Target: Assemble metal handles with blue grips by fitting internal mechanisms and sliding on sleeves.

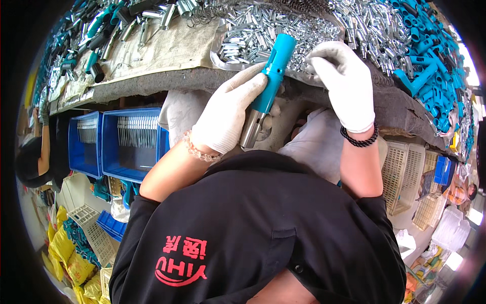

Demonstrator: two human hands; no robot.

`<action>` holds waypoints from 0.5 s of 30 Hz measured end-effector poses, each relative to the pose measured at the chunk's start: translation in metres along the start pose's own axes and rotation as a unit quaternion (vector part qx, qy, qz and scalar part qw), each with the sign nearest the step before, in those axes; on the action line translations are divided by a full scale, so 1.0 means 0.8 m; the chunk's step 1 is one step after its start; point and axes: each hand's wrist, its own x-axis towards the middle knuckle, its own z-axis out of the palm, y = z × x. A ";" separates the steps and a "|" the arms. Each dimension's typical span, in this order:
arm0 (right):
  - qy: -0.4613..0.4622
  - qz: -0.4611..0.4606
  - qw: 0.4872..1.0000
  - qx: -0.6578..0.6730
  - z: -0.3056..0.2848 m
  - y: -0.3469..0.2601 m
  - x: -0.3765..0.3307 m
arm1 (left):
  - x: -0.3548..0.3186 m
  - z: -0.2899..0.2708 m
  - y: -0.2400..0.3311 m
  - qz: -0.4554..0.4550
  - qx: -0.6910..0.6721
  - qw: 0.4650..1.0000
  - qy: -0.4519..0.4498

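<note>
Your left hand [228,109] has its thumb pressed along the teal tube [277,66] and its fingers curled around the far side, their tips showing past it. That wrap leaves the slotted top exposed, probably so your other hand can reach it. The tube slants across the worktop's near edge, teal end leaning out over it and bare metal end [250,133] toward your lap.

Your right hand [349,83] hovers just beside the teal end, apart from it, thumb and forefinger bent toward each other; whether they pinch something small, you can't tell from here.

Beyond your fingers, small metal parts [276,33] heap up close to the near edge of the worktop [177,48], presumably for short reaches. Coiled springs [202,16] lie farther back, toward the far edge. Teal pieces [433,83] pile at the right end, likely sorted away from the metal.

Below the near edge, to your left, blue bins [132,174] hold thin metal parts in rows, perhaps to keep them countable.
</note>
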 end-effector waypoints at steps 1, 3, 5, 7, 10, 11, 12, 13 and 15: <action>-0.001 0.000 1.000 0.000 0.001 -0.005 -0.003 | 0.000 0.000 0.000 0.000 -0.001 1.000 0.001; -0.039 0.077 0.978 0.190 0.003 -0.011 -0.009 | 0.001 0.000 0.000 0.020 0.015 1.000 -0.008; -0.050 0.096 0.964 0.243 0.007 -0.013 -0.014 | 0.000 -0.001 0.000 0.022 0.021 0.999 -0.011; -0.053 0.088 0.975 0.198 0.012 -0.013 -0.021 | -0.001 -0.003 -0.002 0.023 0.027 0.999 -0.011; -0.037 0.043 0.994 0.094 0.029 -0.021 -0.035 | -0.003 -0.005 -0.011 0.051 0.061 0.997 -0.006; -0.028 0.001 0.999 0.035 0.034 -0.020 -0.039 | -0.006 -0.005 -0.012 0.050 0.061 0.997 -0.005; -0.015 -0.051 0.998 -0.019 0.040 -0.019 -0.042 | -0.008 -0.006 -0.013 0.049 0.045 0.998 -0.014; -0.015 -0.050 0.998 -0.019 0.043 -0.019 -0.044 | -0.009 -0.006 -0.015 0.048 0.028 0.998 -0.023; 0.006 -0.102 0.993 -0.061 0.047 -0.020 -0.046 | -0.007 -0.008 -0.021 0.090 0.085 0.992 -0.015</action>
